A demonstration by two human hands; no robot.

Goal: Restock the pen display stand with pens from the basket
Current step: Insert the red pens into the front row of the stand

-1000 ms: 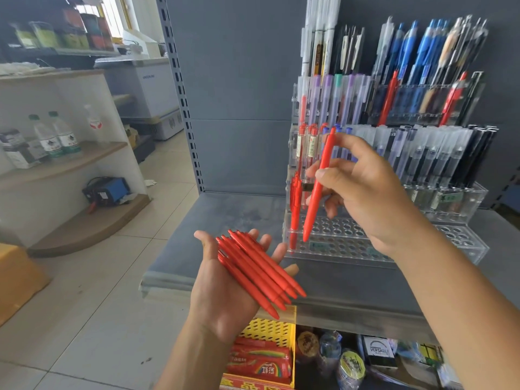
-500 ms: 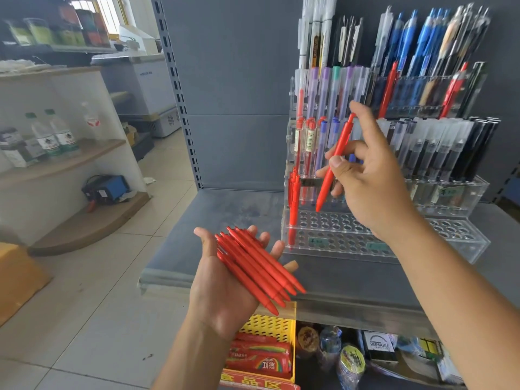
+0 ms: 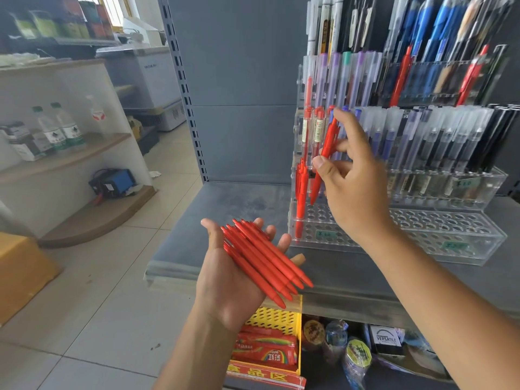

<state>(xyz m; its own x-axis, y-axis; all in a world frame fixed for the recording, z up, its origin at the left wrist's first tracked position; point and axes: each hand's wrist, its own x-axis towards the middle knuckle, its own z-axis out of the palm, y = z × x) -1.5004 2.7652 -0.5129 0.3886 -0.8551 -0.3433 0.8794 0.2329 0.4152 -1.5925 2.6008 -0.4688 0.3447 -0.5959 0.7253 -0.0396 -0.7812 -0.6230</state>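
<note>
We see 1 red pen (image 3: 323, 161) pinched between the thumb and fingers of the right hand (image 3: 351, 181), tilted with its tip pointing down at the holes of the clear pen stand (image 3: 450, 235), just right of 2 or so red pens already standing (image 3: 301, 192) at the stand's left end. The tip hangs just above the lowest tier; we cannot tell if it touches. The left hand (image 3: 233, 274) lies palm up and flat, fingers spread, cradling a bundle of red pens (image 3: 264, 260) across the palm. The stand sits on a grey shelf (image 3: 225, 220). Below the shelf edge, a yellow basket (image 3: 273, 316) shows.
</note>
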